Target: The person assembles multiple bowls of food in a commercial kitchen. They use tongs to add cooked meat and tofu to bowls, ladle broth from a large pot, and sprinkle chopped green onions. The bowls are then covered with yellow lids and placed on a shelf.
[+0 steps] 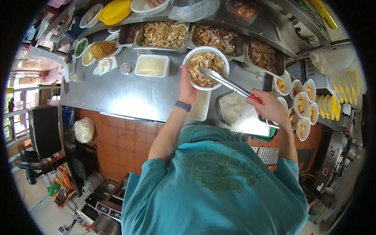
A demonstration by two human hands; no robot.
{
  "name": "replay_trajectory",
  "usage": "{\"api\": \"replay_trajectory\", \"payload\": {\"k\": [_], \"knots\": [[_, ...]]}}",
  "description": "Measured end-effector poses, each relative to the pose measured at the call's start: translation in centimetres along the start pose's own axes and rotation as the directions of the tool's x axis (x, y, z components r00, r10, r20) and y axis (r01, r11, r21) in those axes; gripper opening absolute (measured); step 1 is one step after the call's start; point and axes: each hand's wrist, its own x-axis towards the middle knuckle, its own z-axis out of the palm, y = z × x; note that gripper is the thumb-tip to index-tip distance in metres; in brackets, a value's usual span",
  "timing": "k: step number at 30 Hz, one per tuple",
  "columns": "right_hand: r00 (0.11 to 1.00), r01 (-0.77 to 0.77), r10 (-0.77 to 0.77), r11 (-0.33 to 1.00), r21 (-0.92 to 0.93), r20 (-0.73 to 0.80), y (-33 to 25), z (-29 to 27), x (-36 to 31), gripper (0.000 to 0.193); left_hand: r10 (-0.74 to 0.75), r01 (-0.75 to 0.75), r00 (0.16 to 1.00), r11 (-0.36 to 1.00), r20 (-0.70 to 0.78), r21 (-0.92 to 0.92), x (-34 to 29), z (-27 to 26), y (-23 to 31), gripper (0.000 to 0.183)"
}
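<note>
My left hand (188, 87) grips the left side of a round white bowl (226, 64), lifted over the steel counter. Chopped brownish meat pieces (209, 62) fill much of the bowl. With my right hand (270, 105) I hold metal tongs (231, 83) by their red-edged handles. The tong tips reach in among the meat, so whether they pinch a piece cannot be made out. Just beyond the bowl, a steel pan of chopped meat (214, 36) stands in a row with a pan of paler pieces (166, 34) and a pan of darker shreds (261, 56).
A rectangular white tub (152, 65) sits left of the bowl, and another pale tub (200, 105) lies below it. A clear plastic bag (230, 107) rests near the front edge. Several stacked white bowls of yellowish pieces (301, 103) crowd the right. Above runs a steel shelf (270, 29).
</note>
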Motion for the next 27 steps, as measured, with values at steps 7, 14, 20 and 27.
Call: {"api": "replay_trajectory", "payload": {"k": [7, 14, 20, 27], "knots": [[0.993, -0.115, 0.109, 0.970, 0.216, 0.039, 1.9, -1.1, -0.4, 0.024, -0.009, 0.012, 1.000, 0.993, 0.024, -0.114, 1.0, -0.1, 0.2, 0.072], [0.997, -0.080, 0.079, 0.975, 0.209, 0.014, 2.0, -1.7, -0.9, 0.024, -0.055, 0.051, 0.998, 0.988, -0.024, -0.144, 1.4, 0.2, -0.6, 0.072], [0.993, -0.061, 0.069, 0.994, 0.085, -0.095, 1.3, -1.9, -1.7, 0.026, -0.055, 0.052, 0.998, 0.995, -0.026, -0.081, 1.4, 0.8, -0.6, 0.070], [0.992, -0.058, 0.074, 0.987, 0.149, -0.102, 1.0, -3.1, -3.1, 0.025, -0.027, 0.023, 0.998, 0.997, -0.061, -0.071, 1.2, 0.6, -0.8, 0.067]]}}
